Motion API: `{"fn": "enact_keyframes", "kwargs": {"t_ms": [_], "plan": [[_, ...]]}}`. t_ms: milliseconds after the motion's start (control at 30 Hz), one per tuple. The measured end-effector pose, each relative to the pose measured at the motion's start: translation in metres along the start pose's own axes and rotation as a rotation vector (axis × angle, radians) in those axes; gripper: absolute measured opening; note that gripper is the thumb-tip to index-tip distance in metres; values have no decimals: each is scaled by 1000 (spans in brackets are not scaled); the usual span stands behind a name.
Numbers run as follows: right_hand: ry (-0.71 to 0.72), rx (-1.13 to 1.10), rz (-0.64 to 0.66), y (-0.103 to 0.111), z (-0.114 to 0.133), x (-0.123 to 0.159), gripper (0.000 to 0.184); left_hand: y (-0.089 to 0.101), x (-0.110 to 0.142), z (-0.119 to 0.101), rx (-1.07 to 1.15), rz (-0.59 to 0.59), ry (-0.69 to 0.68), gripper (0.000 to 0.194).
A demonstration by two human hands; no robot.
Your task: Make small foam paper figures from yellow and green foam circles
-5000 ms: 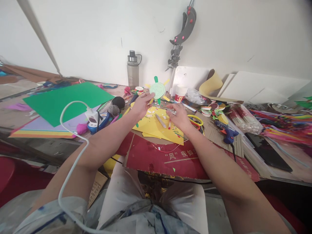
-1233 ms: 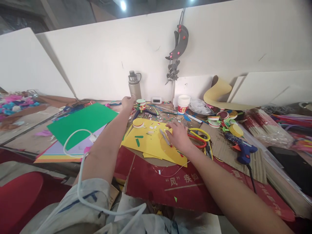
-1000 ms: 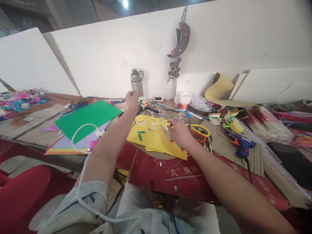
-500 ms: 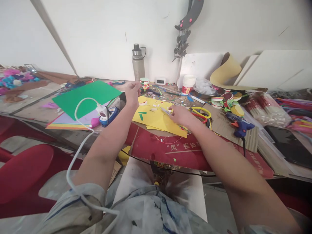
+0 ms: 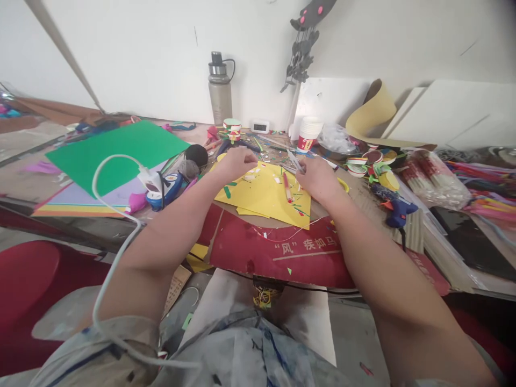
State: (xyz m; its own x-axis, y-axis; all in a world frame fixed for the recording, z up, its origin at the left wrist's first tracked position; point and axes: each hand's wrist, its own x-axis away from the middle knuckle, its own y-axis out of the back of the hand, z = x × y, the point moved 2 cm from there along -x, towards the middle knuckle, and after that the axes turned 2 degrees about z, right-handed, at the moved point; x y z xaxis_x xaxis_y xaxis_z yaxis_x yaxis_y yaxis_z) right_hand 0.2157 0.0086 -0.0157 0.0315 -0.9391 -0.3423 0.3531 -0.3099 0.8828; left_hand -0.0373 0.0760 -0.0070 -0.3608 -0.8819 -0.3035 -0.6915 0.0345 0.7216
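Observation:
My left hand [image 5: 241, 163] hovers above the yellow paper [image 5: 258, 194], its fingers bent together; whatever they might hold is too small to make out. To the right, my right hand [image 5: 317, 176] grips a slim, pale, pointed tool [image 5: 295, 160], which points up and left. Its exact kind is unclear. Between the hands, a red-and-cream stick [image 5: 287, 188] lies on the paper. Green strips [image 5: 228, 192] and small white scraps are scattered over the sheet. Behind my left hand stands a small drum-like piece [image 5: 232, 129] with red and green bands.
A grey bottle [image 5: 220, 97], a small white clock [image 5: 260, 127] and paper cups [image 5: 309, 133] stand near the wall. On the left are green paper [image 5: 116, 153] and a blue-and-white plug unit [image 5: 164, 189] with a white cable [image 5: 97, 279]. A blue glue gun [image 5: 399, 210] lies right.
My left hand has moved right from beside the drum-like piece to over the yellow paper. My right hand has shifted right with the pale tool, uncovering the red-and-cream stick.

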Motion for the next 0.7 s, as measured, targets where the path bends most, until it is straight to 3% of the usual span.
{"fn": "enact_keyframes", "kwargs": {"t_ms": [100,200,367,533,700], "plan": [[-59,118,48,-5,-2,0,16,1,-3,7,-108,112,-10,9],[-76,101,85,-4,-1,-2,15,3,-4,11,-195,213,7,2],[-84,-10,95,2,5,-3,17,0,-2,11,-212,299,55,16],[-110,-110,21,2,14,-1,16,0,-1,5,-136,231,52,21],[-141,-52,50,-4,11,1,17,-4,-2,1,190,93,0,9]]}}
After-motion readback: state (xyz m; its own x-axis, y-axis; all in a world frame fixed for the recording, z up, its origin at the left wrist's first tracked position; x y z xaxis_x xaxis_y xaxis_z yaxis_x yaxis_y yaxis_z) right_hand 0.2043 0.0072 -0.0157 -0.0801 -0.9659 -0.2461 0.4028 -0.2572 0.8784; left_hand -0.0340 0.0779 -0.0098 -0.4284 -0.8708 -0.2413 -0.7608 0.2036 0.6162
